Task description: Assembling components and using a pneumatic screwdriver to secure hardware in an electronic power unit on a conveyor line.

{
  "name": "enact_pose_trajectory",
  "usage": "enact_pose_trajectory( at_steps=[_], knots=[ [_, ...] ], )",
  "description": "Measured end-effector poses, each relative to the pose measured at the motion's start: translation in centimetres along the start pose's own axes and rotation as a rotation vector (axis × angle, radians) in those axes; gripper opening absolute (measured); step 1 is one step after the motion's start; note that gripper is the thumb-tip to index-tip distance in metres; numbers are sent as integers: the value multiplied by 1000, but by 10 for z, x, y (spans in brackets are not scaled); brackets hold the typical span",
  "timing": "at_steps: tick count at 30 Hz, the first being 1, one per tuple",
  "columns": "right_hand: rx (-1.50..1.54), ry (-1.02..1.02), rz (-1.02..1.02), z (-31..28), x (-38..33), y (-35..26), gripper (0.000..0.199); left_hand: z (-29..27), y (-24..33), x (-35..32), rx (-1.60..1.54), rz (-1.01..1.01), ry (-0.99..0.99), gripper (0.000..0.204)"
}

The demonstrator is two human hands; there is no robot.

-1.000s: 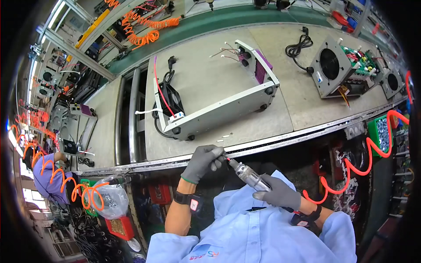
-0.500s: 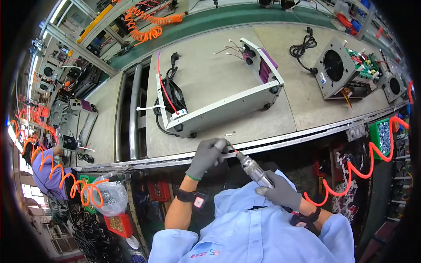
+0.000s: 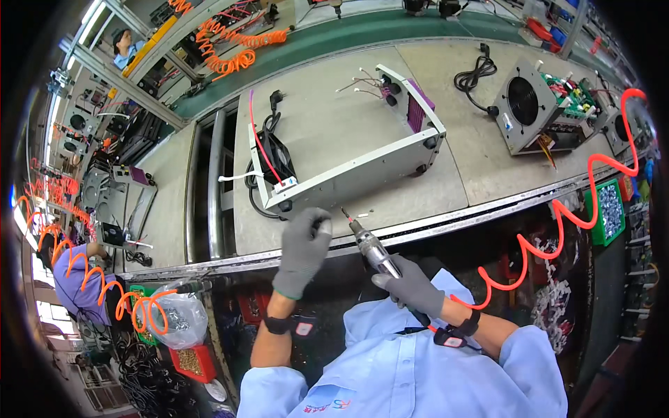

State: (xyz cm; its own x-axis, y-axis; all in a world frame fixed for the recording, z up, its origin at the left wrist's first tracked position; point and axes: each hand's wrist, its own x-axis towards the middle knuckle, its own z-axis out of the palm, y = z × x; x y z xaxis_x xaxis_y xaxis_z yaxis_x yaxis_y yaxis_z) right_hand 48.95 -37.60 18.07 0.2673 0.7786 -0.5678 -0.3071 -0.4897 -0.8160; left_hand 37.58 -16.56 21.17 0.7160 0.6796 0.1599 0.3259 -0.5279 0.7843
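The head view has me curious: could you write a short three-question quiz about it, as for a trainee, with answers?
1. Multiple choice: which hand holds the silver power driver? (a) left (b) right (c) both
2. True or false: the light grey metal frame stands on the floor.
3. Fill in the colour: the left hand wears a ___ glove.

Key:
1. b: the right hand grips it.
2. False: it rests on the bench.
3. Grey.
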Motion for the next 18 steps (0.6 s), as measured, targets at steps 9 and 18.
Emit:
enact_pose_trajectory(
  at_steps=[9,18],
  knots=[
    [23,27,-23,19,13,7,37,-56,37,99,-127,-169,-67,16],
    [50,50,-5,31,15,13,42,-25,12,181,73,-388,-599,15]
  ],
)
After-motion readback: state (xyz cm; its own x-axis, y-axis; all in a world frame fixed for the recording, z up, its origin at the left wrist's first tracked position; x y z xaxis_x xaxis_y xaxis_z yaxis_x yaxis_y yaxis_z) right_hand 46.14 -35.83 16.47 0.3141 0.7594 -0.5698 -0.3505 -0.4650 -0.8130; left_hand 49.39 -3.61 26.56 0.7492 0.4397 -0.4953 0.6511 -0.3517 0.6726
